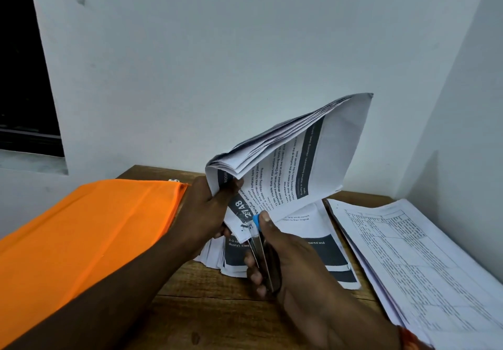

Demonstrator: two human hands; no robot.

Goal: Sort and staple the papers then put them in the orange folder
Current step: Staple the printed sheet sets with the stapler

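My left grip (206,213) pinches the white printed paper sheaf (294,159), headed "2/48"; my right grip (285,257) squeezes the blue-tipped metal stapler (260,243) on its six-o'clock corner.

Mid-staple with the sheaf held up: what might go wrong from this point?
The held sheaf fans apart at its far edge, so the stapler in the right hand may miss some sheets. The left hand pinches close to the stapler's nose, so a finger could get nipped.

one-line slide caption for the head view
Left hand lifts a sheaf while right hand closes a stapler on its corner, orange folder beside.
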